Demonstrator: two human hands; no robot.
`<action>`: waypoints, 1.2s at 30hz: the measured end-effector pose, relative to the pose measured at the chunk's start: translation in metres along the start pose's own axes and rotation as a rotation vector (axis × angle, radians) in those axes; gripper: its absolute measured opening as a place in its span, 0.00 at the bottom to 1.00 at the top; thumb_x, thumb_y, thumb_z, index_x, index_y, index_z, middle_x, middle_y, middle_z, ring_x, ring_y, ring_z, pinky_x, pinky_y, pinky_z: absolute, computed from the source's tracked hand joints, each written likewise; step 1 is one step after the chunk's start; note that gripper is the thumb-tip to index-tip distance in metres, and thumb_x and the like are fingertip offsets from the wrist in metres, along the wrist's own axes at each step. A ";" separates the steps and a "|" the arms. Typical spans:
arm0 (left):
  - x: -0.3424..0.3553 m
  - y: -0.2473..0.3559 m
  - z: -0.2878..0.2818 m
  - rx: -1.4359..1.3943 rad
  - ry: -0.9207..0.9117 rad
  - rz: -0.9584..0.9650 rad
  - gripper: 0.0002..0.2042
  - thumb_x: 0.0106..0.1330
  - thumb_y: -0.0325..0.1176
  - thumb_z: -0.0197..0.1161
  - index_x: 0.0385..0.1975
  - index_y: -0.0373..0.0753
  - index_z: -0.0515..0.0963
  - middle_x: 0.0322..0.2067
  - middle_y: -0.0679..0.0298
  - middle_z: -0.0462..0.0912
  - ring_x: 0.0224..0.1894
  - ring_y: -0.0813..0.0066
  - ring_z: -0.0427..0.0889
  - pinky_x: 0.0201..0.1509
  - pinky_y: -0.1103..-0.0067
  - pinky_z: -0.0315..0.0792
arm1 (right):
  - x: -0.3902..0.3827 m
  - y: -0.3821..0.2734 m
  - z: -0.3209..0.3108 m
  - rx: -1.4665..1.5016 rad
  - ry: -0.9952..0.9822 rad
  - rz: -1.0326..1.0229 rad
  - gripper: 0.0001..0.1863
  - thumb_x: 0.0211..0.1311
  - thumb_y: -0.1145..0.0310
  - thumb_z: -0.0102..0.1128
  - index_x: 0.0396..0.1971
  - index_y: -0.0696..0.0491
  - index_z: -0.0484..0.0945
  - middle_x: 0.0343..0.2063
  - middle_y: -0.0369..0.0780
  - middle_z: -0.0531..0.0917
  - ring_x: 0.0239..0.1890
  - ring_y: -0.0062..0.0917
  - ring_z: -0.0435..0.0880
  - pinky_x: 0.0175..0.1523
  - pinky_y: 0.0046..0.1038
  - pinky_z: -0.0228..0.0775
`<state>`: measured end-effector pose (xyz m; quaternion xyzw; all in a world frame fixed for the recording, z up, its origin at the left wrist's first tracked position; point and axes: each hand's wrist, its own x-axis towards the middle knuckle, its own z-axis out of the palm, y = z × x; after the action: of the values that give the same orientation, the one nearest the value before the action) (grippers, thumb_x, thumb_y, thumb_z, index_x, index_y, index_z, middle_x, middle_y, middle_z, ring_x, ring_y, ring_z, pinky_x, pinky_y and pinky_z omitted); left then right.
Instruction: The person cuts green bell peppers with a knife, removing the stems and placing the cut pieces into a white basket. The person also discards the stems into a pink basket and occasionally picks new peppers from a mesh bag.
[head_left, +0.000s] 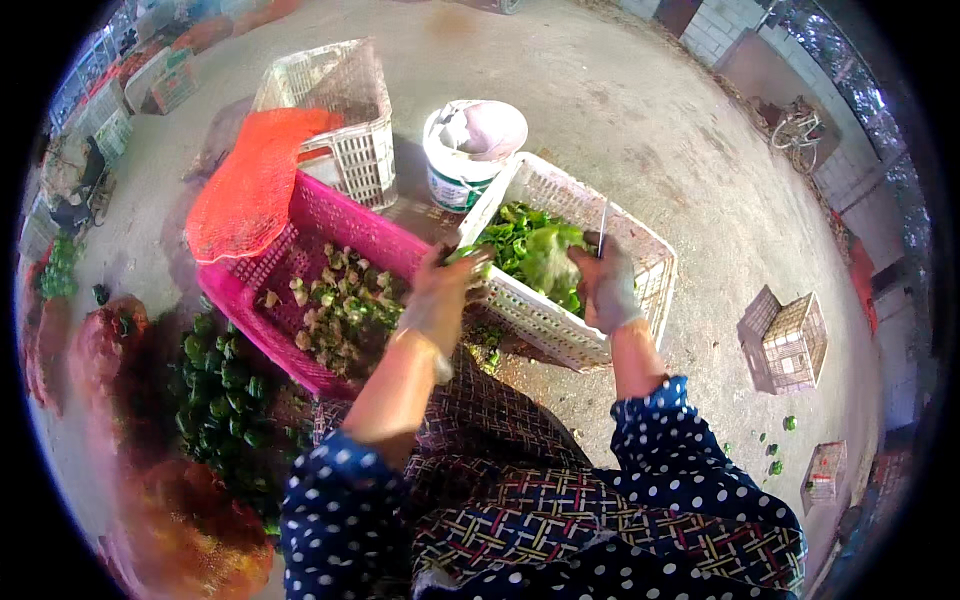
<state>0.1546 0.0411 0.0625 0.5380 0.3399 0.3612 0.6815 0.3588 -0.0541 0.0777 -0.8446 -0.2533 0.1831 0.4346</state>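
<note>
My left hand (436, 298), in a pale glove, is closed around a green pepper (474, 258) between the two crates. My right hand (610, 286), also gloved, grips a knife (604, 228) whose thin blade points up and away. Beside its fingers is a blurred pale green piece (552, 256), and I cannot tell whether it is held. Below lies the white crate (545, 315), holding cut green pepper pieces (517, 235). To the left, the pink crate (350, 212) contains many pale pepper cores (345, 317).
An orange mesh bag (250, 185) drapes over the pink crate's far corner. Behind stand another white crate (366, 160) and a white bucket (474, 140). Whole green peppers (218, 390) are heaped at left near full mesh sacks (195, 530). A small crate (792, 345) lies at right.
</note>
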 end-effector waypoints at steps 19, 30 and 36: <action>-0.435 -0.223 -0.320 0.739 0.711 -0.860 0.18 0.59 0.43 0.58 0.47 0.41 0.76 0.39 0.53 0.81 0.38 0.59 0.81 0.42 0.67 0.72 | -0.128 -0.098 0.143 -0.275 -1.239 -0.081 0.26 0.55 0.59 0.56 0.53 0.55 0.71 0.27 0.42 0.80 0.19 0.24 0.77 0.18 0.26 0.67; -0.305 -0.270 -0.339 0.669 0.825 -0.558 0.28 0.54 0.43 0.65 0.55 0.40 0.71 0.47 0.49 0.78 0.52 0.55 0.75 0.54 0.68 0.70 | -0.156 -0.087 0.259 -0.228 -1.269 -0.187 0.18 0.60 0.64 0.54 0.46 0.58 0.71 0.33 0.41 0.79 0.20 0.24 0.77 0.19 0.23 0.69; -0.161 -0.324 -0.471 0.102 1.390 -0.462 0.33 0.50 0.45 0.69 0.54 0.34 0.69 0.46 0.49 0.78 0.49 0.54 0.77 0.52 0.67 0.71 | -0.148 -0.096 0.281 -0.178 -1.048 0.113 0.20 0.54 0.71 0.49 0.48 0.58 0.70 0.21 0.42 0.77 0.15 0.22 0.73 0.19 0.22 0.69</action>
<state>-0.2876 0.0809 -0.3316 0.1302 0.8148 0.4500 0.3415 0.0646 0.0868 0.0145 -0.6860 -0.4053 0.5811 0.1658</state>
